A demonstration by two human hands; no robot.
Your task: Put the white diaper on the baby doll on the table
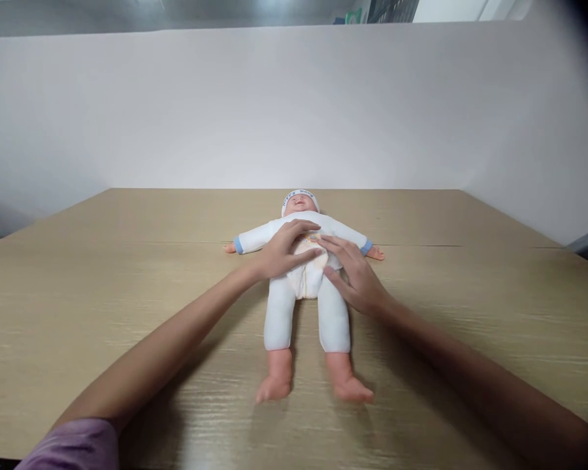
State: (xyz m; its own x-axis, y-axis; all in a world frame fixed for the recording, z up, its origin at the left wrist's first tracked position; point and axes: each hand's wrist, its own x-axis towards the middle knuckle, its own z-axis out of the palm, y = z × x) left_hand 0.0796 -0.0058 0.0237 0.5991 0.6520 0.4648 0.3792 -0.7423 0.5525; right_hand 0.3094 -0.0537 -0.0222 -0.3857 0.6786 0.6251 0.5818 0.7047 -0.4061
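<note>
A baby doll [333, 326] in white clothes with blue cuffs lies on its back, its feet toward me and its arms spread. Round its hips is a white diaper [305, 282] with a coloured print at the front waist. My left hand [290, 248] rests over the doll's belly and the diaper's left side, fingers stretched out. On the other side my right hand [355, 271] lies at the diaper's right edge, fingers extended and slightly apart. Parts of the diaper's waist are hidden beneath both hands.
The doll lies on a wide wooden table [127, 287] with a seam running across it. A white partition [225, 111] stands behind the table. The doll's head wears a white band [298, 193] with dark lettering.
</note>
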